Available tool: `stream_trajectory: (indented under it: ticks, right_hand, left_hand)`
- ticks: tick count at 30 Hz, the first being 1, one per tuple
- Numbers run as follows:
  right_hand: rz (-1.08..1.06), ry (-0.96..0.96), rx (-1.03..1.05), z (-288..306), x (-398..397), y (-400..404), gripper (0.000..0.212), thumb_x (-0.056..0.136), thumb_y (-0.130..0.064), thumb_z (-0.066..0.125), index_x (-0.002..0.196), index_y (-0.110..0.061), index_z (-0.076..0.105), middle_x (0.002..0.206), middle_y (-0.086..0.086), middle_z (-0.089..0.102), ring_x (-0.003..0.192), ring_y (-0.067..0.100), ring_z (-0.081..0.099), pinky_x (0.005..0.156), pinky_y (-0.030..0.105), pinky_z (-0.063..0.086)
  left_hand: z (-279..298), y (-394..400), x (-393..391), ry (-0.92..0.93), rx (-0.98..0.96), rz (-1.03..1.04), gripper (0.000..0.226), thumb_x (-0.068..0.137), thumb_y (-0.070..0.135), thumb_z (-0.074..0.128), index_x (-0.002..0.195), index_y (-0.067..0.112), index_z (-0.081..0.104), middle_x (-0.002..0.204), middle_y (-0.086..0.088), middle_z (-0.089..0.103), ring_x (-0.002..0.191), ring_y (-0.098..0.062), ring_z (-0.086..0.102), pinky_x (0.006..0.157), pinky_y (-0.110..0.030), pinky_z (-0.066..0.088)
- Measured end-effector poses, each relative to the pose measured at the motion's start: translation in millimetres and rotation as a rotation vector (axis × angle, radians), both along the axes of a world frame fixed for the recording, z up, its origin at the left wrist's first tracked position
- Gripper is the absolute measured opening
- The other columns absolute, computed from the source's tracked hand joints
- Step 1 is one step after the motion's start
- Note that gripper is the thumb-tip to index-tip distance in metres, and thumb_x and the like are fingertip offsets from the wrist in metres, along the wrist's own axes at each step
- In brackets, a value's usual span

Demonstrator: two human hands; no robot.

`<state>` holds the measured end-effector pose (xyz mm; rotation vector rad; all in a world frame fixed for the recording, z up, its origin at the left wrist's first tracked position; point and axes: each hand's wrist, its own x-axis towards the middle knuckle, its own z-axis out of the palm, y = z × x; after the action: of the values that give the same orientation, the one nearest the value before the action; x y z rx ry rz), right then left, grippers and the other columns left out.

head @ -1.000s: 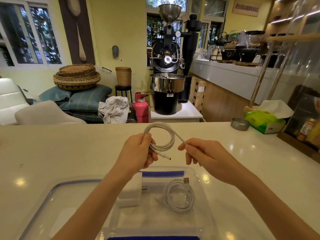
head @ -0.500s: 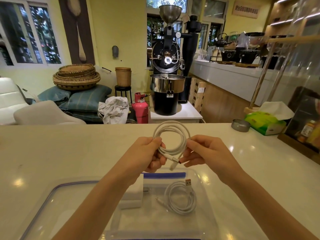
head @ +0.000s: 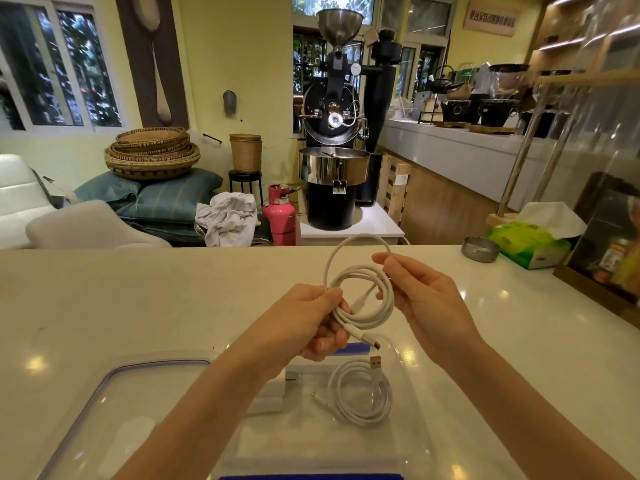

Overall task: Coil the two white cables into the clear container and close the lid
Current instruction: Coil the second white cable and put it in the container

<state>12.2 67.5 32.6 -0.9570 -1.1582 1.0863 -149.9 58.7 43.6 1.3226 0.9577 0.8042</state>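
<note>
With one cable [head: 362, 393] already in the box [head: 410, 382], the left hand [head: 311, 323] and right hand [head: 420, 296] both pinch the second cable [head: 360, 292], its coiling nearly done, needing lowering beside the first

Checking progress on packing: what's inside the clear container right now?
One coiled white cable lies in the container, with a white charger block beside it, partly hidden by the left forearm. The second cable is held above by both hands.

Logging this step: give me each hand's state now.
Left hand: closed on the coiled cable.
Right hand: pinching the same cable's top loop.
</note>
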Motion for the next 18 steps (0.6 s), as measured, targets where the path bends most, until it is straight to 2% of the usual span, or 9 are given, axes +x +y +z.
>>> stream_trajectory:
  ticks: [3,7,9,12,16,18]
  right_hand:
    - [-0.013,0.068,-0.021,-1.6,0.0,-1.3,0.017,0.086,-0.012,0.053,0.083,-0.012,0.070,0.074,0.009,0.069,0.062,0.013,0.066,0.062,0.021,0.057]
    - [-0.010,0.192,-0.118,0.9,2.9,0.6,0.017,0.087,-0.009,0.051,0.083,-0.008,0.068,0.076,0.012,0.064,0.058,0.010,0.065,0.057,0.018,0.055]
    - [0.017,0.312,-0.203,0.9,3.9,3.0,0.016,0.087,-0.006,0.051,0.090,-0.002,0.066,0.077,0.012,0.062,0.055,0.008,0.064,0.055,0.017,0.055]
    - [0.082,0.415,-0.321,-4.6,2.1,5.4,0.023,0.083,-0.005,0.055,0.104,0.003,0.061,0.080,0.012,0.068,0.062,0.011,0.067,0.059,0.021,0.058]
    - [0.235,0.233,-0.426,-2.7,-6.6,-3.1,0.010,0.068,-0.011,0.062,0.073,-0.010,0.072,0.067,0.003,0.069,0.061,0.013,0.063,0.064,0.026,0.054]
    - [0.270,0.169,-0.447,-2.1,-8.2,-5.0,0.011,0.073,-0.013,0.060,0.073,-0.013,0.072,0.068,0.001,0.068,0.066,0.014,0.061,0.068,0.029,0.049]
  left_hand:
    - [-0.9,-1.0,2.4,0.014,0.023,0.007,0.032,0.098,0.019,0.033,0.074,0.007,0.050,0.038,-0.001,0.052,0.025,-0.005,0.034,0.030,-0.009,0.024]
    - [0.4,0.4,-1.0,0.045,0.034,0.030,0.034,0.098,0.019,0.033,0.070,0.009,0.050,0.036,-0.001,0.052,0.025,-0.005,0.035,0.029,-0.008,0.024]
    - [0.3,1.6,-3.1,0.044,0.026,0.033,0.034,0.098,0.019,0.033,0.070,0.008,0.050,0.036,0.000,0.053,0.025,-0.005,0.035,0.029,-0.008,0.024]
    - [-2.8,2.4,0.9,0.016,0.034,0.081,0.035,0.098,0.019,0.033,0.070,0.008,0.051,0.036,-0.001,0.054,0.025,-0.006,0.038,0.029,-0.010,0.026]
    - [-8.7,3.7,7.2,0.049,0.092,0.191,0.034,0.097,0.020,0.035,0.072,0.007,0.054,0.038,0.000,0.057,0.026,-0.007,0.043,0.027,-0.013,0.031]
    - [-8.9,5.0,5.5,0.079,0.102,0.225,0.035,0.097,0.020,0.036,0.071,0.007,0.054,0.037,0.001,0.056,0.026,-0.007,0.043,0.027,-0.014,0.032]
